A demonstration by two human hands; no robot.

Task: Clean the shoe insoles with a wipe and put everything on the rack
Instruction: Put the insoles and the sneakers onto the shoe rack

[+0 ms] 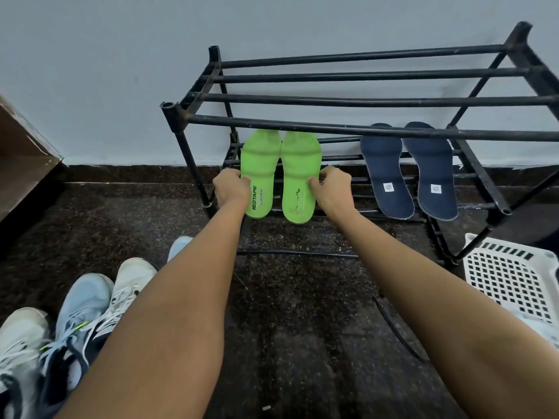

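- Our left hand [231, 189] grips the left green insole [261, 160]; our right hand [331, 187] pinches the right green insole [300, 164].
- Both lie bright green, side by side, at the left end of the rack's [332, 127] lower shelf.
- We cannot read the right one's worn print.

A pale blue-grey wall [106, 71] fills the view from 10 to 2 o'clock. At its foot runs a dark skirting band [121, 173], meeting a dark speckled stone floor [302, 328] that spreads through 6 o'clock. At 9 o'clock the corner of a brown wooden cabinet [21, 164] juts in from the edge. At 4 o'clock a white plastic basket [511, 276] with a grid of square holes stands on the floor. A thin black cable [393, 328] curves across the floor at 5 o'clock, near the basket.
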